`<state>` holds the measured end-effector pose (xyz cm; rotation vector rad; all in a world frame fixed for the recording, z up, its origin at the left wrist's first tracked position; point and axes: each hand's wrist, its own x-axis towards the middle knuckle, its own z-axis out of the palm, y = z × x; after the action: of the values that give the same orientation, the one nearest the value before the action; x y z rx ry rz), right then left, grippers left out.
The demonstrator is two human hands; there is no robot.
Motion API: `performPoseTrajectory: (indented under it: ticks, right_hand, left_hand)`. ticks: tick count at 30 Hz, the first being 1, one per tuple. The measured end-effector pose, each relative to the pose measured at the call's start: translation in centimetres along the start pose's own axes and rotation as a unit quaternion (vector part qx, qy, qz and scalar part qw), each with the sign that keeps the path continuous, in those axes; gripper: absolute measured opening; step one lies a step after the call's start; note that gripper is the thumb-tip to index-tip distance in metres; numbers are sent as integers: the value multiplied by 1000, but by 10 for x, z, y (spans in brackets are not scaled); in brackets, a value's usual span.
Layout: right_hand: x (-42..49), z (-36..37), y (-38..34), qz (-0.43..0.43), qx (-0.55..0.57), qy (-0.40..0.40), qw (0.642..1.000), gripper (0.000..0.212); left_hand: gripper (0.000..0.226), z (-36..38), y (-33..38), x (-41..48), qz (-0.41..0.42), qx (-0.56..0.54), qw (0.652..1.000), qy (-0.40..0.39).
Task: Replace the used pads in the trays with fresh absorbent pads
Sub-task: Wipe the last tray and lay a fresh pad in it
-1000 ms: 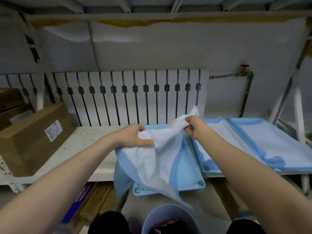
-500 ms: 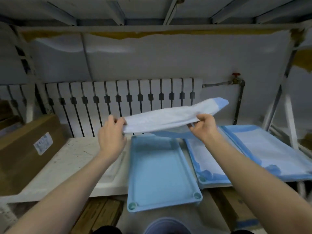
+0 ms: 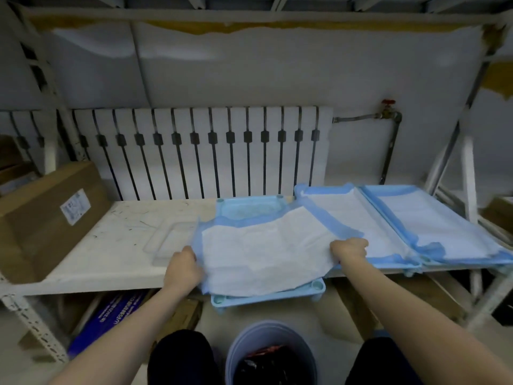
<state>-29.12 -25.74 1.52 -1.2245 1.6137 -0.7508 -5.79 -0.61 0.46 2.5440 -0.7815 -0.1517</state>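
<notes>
We are spreading the pad (image 3: 263,254) over the blue tray (image 3: 249,211) at the shelf's (image 3: 125,232) near edge. The left grip (image 3: 181,266) is pinching its left edge, the right grip (image 3: 349,250) its right (lined trays (image 3: 433,218) lying further right).

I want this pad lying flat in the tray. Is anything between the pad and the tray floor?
Nothing visible. The left hand and right hand hold the pad spread over the tray, whose uncovered far end shows bare blue plastic. The floor under the pad is hidden.

Pad (image 3: 266,245) over tray (image 3: 249,209) (box (image 3: 47,218) left, bucket (image 3: 270,354) below).
</notes>
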Motion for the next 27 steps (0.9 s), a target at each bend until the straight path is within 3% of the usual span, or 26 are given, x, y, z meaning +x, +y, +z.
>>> performPoseTrajectory:
  ticks: [3, 7, 11, 14, 17, 20, 24, 27]
  right_hand:
    - [-18, 4, -1, -107, -108, 55, 987, 76]
    - [-39, 23, 7, -298, -247, 108, 916, 87]
    - [-57, 46, 16, -391, -340, 19, 855, 68]
    - [-53, 51, 24, -398, -392, -21, 829, 56]
    - [-39, 45, 27, -366, -446, -45, 815, 39]
    - [-29, 34, 25, -315, -499, -81, 803, 25]
    - [-6, 13, 21, -307, -467, 32, 829, 32]
    - [11, -8, 19, -222, -435, 65, 870, 36]
  left_hand:
    - [34, 3, -3, 3, -95, -122, 987, -46]
    - [33, 8, 2, -14, -171, -176, 957, -157]
    - [18, 18, -10, -15, -188, -165, 955, -157]
    - [6, 12, -12, -15, -176, -153, 964, -126]
    - [19, 9, -11, -11, -128, -161, 977, -48]
    - [18, 2, 5, -4, -56, -243, 967, 44]
    - [11, -20, 37, -7, 62, -343, 924, 160]
    - [14, -20, 31, -10, 45, -334, 923, 188]
